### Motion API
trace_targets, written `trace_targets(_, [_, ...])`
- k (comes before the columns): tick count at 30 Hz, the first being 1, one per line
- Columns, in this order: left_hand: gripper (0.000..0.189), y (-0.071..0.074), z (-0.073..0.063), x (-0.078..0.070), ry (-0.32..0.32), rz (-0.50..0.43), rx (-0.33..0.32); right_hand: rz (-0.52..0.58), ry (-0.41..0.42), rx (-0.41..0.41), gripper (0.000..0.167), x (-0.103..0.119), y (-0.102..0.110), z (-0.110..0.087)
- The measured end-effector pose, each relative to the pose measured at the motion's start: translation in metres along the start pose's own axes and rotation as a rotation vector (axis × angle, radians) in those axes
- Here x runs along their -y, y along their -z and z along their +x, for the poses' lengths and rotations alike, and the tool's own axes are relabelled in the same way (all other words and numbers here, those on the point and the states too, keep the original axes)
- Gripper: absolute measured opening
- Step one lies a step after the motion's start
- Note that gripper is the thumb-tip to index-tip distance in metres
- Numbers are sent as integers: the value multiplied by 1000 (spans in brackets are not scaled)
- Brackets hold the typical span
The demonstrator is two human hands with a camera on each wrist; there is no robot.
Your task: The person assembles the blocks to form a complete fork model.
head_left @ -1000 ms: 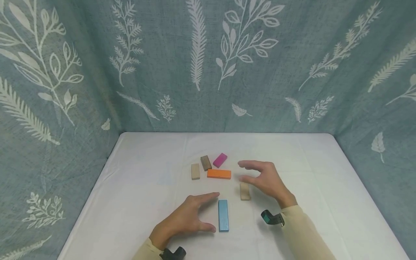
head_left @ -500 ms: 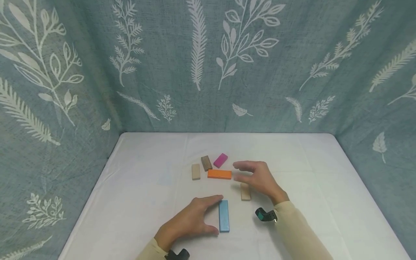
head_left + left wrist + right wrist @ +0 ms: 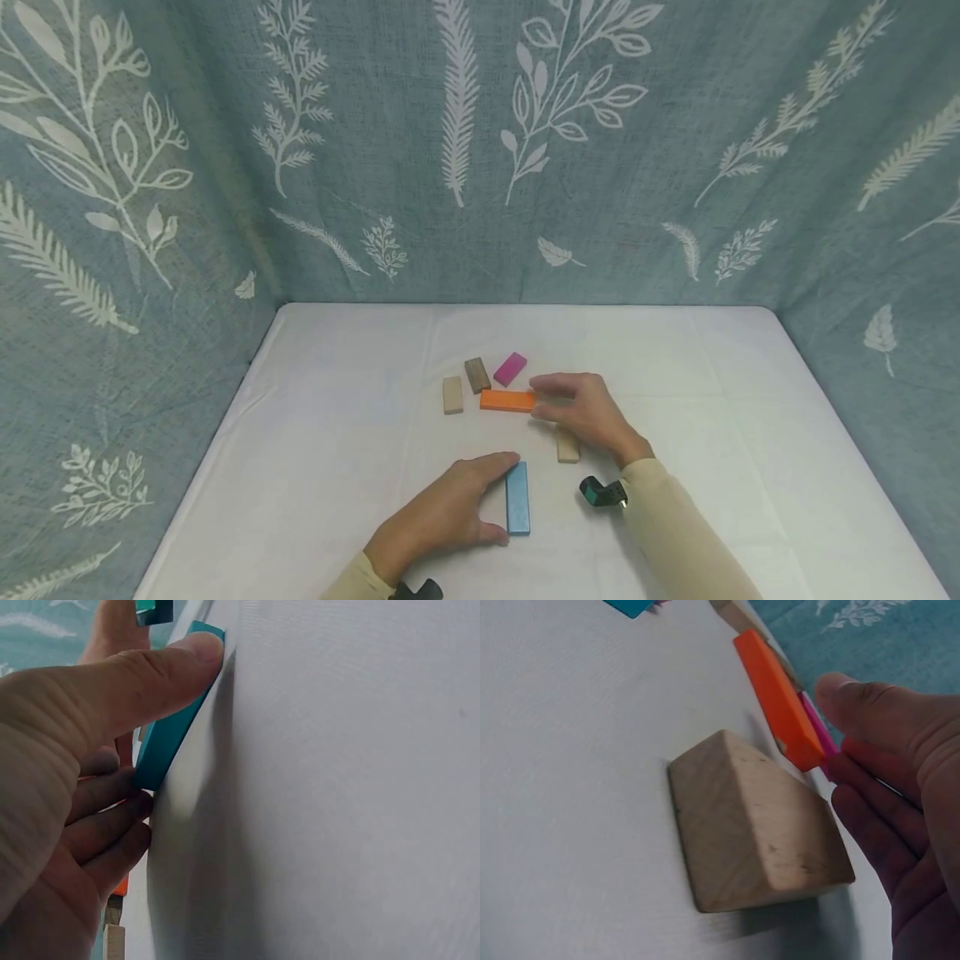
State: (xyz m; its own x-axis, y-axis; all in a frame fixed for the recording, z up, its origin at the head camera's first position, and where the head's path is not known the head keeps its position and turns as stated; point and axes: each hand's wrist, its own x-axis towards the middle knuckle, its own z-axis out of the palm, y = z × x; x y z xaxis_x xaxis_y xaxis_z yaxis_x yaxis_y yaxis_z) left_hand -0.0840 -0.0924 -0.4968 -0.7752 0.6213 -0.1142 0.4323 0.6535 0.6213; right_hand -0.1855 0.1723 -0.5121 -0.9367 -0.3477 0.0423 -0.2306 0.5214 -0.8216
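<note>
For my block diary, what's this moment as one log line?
left grip: spread beside blue block; right grip: straddling right end of orange block; contact: unclear; magenta block: beyond orange block

A blue-green curtain filled the top of the head view and ran down its left and right sides, scattered with white leaf prints and hanging in soft folds. Below it, a white-covered table, faintly creased and evenly lit, spread across the lower middle, its far corners rounded.
</note>
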Motion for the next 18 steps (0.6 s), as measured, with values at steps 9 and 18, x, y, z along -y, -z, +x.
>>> trace_targets(9, [100,-3,0,-6,39,50,8,-103,-7,11,44,-1,-5,4])
trace_targets(18, [94,-5,0,-4,28,52,-23,-158,28,5,41,1,-8,6])
